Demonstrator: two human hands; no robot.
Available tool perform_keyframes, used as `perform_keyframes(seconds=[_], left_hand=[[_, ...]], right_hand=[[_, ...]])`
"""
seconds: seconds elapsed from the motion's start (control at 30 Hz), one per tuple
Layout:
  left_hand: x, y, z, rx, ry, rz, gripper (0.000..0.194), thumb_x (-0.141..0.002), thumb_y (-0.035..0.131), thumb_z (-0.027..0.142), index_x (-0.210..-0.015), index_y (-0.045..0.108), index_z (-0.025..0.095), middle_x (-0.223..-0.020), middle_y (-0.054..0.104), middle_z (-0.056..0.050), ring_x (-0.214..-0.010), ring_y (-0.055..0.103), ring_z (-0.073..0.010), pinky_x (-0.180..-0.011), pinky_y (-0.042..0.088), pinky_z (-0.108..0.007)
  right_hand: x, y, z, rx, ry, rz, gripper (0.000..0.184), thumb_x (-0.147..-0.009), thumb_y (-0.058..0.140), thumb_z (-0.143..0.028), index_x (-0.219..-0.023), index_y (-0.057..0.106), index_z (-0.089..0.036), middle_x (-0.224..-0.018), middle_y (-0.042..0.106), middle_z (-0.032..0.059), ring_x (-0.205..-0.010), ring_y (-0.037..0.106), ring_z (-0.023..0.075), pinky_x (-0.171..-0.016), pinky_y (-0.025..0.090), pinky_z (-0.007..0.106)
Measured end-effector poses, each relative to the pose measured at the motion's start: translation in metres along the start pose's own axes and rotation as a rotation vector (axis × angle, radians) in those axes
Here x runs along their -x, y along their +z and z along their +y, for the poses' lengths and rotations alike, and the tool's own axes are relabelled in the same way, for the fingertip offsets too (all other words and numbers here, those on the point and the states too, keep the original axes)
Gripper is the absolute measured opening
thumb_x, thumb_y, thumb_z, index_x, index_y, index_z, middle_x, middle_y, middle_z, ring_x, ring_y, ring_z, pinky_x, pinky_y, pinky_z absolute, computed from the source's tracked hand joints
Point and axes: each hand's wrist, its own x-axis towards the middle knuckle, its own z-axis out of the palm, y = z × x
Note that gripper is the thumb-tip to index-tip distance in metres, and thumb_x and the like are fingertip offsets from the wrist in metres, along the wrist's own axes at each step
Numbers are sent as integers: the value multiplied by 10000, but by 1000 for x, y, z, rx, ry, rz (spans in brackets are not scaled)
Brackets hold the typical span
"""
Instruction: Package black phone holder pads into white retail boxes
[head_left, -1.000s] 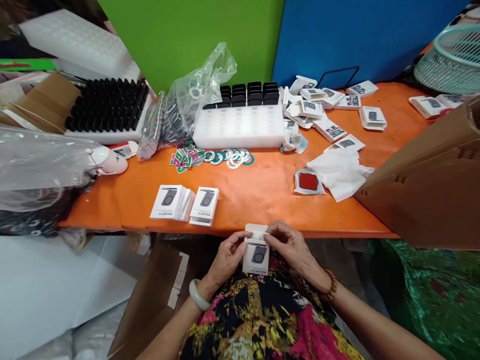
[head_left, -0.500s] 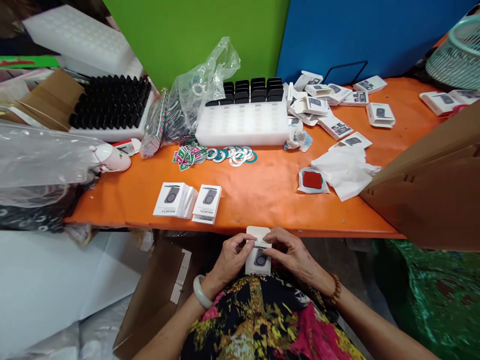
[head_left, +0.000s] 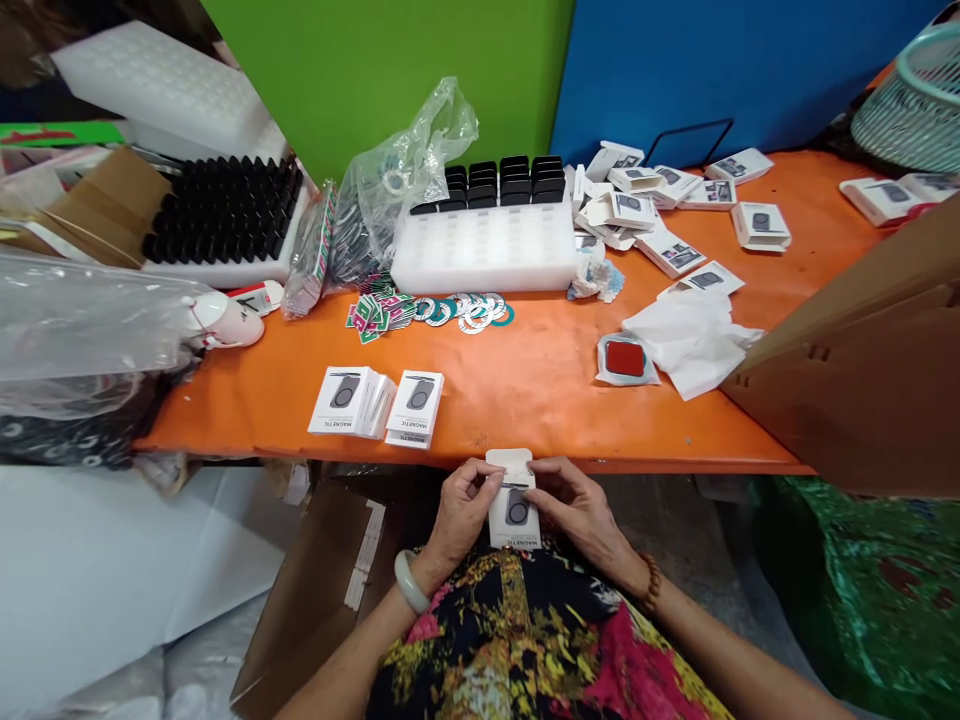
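Both my hands hold one small white box (head_left: 514, 508) printed with a dark device, just below the front edge of the orange table (head_left: 540, 390). My left hand (head_left: 463, 510) pinches its upper left side, and my right hand (head_left: 574, 508) grips its right side. The box's top flap stands up and open. On the table just ahead to the left lie two stacks of the same white boxes (head_left: 375, 402).
A white foam tray (head_left: 486, 245) with black parts sits mid-table beside a plastic bag (head_left: 397, 180), stickers and rings (head_left: 465, 312). Loose boxes (head_left: 660, 210) spread at the back right. A red pad (head_left: 625, 358), white tissue (head_left: 690, 340) and a brown carton (head_left: 862, 370) lie right.
My fingers have shifted a little on the box's top flap, and the box sits slightly lower and nearer my body. Nothing on the table has moved.
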Motion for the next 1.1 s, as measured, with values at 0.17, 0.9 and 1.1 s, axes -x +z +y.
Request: perform_keyframes(seconds=[0.17, 0.9, 1.1], left_hand=[[-1, 5, -7, 140, -36, 43, 246, -783, 665, 372, -911, 571, 184, -810, 628, 4, -695, 574, -118, -647, 454, -223], [-11, -1, 13, 116, -16, -90, 179, -755, 684, 301, -841, 629, 154, -793, 623, -11, -746, 572, -129, -713, 464, -243], [0, -3, 13, -41, 89, -48, 181, -703, 737, 299, -776, 651, 157, -799, 611, -33, -793, 596, -166, -727, 485, -266]], right_hand=[[-4, -3, -6, 43, 35, -51, 258, -820, 631, -440, -910, 587, -202, -811, 603, -7, -685, 553, 117, -613, 461, 221], [-17, -7, -23, 100, -41, -87, 255, -813, 639, -433, -835, 639, -180, -782, 613, 21, -718, 578, 147, -658, 474, 268], [-6, -5, -29, 318, -282, -63, 220, -864, 597, -383, -815, 695, -192, -779, 635, 50, -727, 597, 162, -680, 487, 288]])
